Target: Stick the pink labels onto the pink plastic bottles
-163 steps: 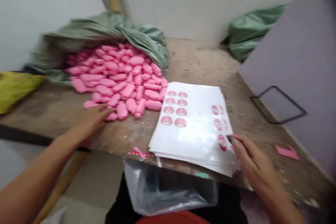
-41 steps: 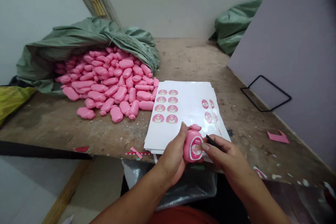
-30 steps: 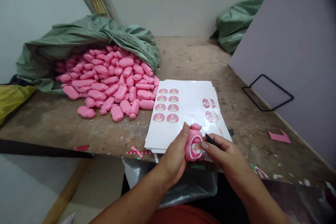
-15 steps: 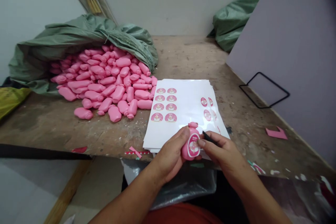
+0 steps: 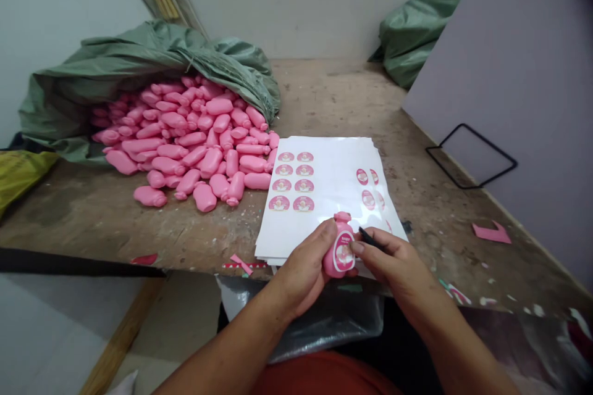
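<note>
My left hand (image 5: 306, 265) is closed around a small pink bottle (image 5: 332, 264), its neck pointing up and away from me. On the bottle's front lies an oval pink label (image 5: 344, 252) with a white border and the word BABY. The thumb of my right hand (image 5: 389, 256) presses at the label's right edge. A slim black tool (image 5: 370, 238) is gripped in that same hand; its exact kind is partly hidden by the fingers. Just beyond both hands is a stack of white sticker sheets (image 5: 324, 160) with pink labels at left and right.
A green woven sack (image 5: 152, 43) spills many pink bottles (image 5: 210, 160) onto the worn wooden table (image 5: 319, 92). Another green sack (image 5: 412, 37) lies at the back right. A black wire frame (image 5: 470, 157) and a pink scrap (image 5: 493, 232) are at right.
The view has shifted slightly, so everything sits a little higher and further right. Both hands keep their hold, with the right thumb still at the label.
</note>
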Available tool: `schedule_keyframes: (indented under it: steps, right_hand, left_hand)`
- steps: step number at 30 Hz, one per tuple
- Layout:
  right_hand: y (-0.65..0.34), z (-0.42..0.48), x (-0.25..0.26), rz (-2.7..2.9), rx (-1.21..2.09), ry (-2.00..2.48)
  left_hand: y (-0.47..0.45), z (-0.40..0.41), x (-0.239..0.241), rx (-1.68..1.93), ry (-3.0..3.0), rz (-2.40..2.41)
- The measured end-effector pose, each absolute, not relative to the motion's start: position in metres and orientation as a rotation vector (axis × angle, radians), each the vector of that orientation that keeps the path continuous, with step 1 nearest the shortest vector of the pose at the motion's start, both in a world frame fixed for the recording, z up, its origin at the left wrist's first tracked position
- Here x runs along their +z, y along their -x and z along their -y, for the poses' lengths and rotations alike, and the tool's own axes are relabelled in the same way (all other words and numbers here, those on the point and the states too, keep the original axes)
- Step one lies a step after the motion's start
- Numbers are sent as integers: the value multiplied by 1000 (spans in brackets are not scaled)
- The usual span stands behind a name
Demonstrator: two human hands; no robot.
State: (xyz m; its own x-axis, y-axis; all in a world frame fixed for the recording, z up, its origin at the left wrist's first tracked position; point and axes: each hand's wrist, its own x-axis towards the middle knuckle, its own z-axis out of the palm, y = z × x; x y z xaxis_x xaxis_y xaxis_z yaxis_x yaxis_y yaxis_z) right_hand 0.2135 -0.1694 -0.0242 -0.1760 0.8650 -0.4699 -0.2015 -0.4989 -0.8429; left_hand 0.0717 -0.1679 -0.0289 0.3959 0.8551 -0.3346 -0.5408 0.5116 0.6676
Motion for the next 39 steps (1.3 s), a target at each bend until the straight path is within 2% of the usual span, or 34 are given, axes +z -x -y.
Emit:
schedule_keyframes:
  steps: [14, 17, 21, 23, 29, 39]
  right_hand:
    - [-213, 168, -28, 885, 1713, 1335]
    - [-212, 169, -27, 1079, 1544, 1357]
    - [-214, 173, -25, 1471, 1093, 1546]
    - [-216, 174, -24, 1490, 957, 1664]
    - [-219, 166, -23, 1178, 1365, 1408]
    - [-222, 159, -33, 1206, 1247, 1366]
  left_hand:
    - [-66, 171, -28, 882, -616, -701]
    - [-66, 173, -28, 878, -654, -710]
    - [-68, 174, -27, 920, -663, -743]
    - [-68, 174, -26, 929, -650, -736]
    - [-68, 175, -24, 858, -676, -693]
    - [-58, 171, -29, 797, -522, -536]
